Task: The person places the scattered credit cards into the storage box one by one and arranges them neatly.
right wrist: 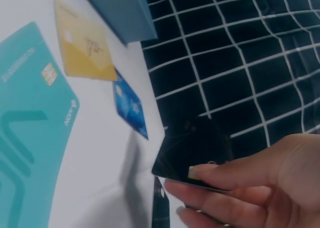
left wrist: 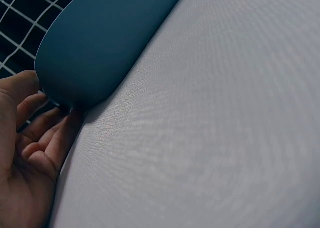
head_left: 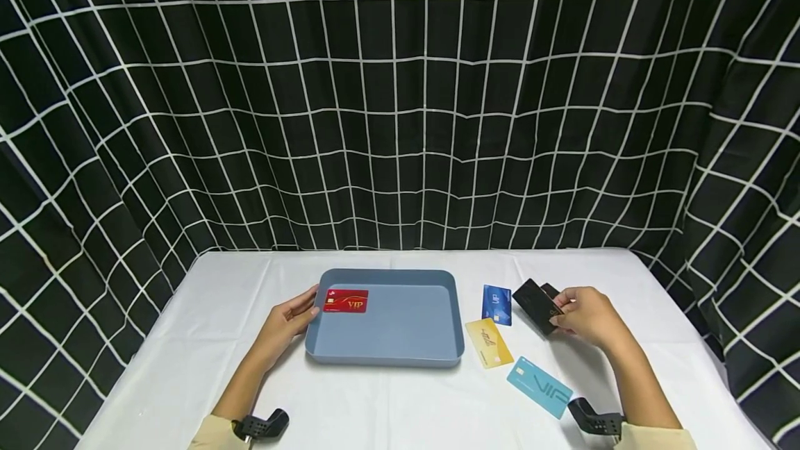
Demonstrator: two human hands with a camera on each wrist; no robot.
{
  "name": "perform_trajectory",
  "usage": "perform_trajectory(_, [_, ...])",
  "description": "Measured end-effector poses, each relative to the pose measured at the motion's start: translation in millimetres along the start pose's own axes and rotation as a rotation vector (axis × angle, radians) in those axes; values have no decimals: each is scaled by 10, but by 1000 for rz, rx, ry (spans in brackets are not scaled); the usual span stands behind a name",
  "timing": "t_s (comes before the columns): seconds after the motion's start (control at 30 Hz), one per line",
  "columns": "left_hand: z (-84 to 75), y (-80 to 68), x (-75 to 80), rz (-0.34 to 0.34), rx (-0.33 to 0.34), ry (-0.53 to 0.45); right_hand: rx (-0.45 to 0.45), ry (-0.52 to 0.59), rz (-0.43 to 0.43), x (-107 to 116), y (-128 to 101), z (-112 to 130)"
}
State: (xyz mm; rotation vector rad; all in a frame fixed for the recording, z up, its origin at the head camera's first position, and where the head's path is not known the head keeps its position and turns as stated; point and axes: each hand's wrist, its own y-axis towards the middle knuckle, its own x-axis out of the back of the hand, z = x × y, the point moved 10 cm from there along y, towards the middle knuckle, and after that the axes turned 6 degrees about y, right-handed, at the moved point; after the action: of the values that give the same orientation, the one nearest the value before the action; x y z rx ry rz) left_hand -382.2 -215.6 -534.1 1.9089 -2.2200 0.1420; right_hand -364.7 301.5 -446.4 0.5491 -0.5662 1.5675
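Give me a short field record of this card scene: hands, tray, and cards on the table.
left hand: rests against the blue tray's left rim
right hand: pinches a black card, lifted off the table
blue tray: holds one red card
loose on table: dark blue card, yellow card, teal card
surface: white tablecloth

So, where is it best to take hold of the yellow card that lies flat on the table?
Probably by its long edges, coming from above. The yellow card lies flat on the white tablecloth, so fingers cannot get under it. The side toward the blue tray looks tight; tipping up an edge or corner first may help.
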Motion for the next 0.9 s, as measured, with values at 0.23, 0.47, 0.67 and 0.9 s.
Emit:
perform_trajectory(0.23, [-16,-3,-1,8,-18,6,32,100,-66,102,15,72])
perform_trajectory(0.47, [-12,-20,-5,7,-12,-5,113,188,-106,117,8,217])
perform_trajectory(0.67, [4,-29,3,3,7,-3,94,294,-108,104,16,236])
perform_trajectory(0.9, [-1,-9,-4,8,-7,3,87,423,-123,81,22,280])
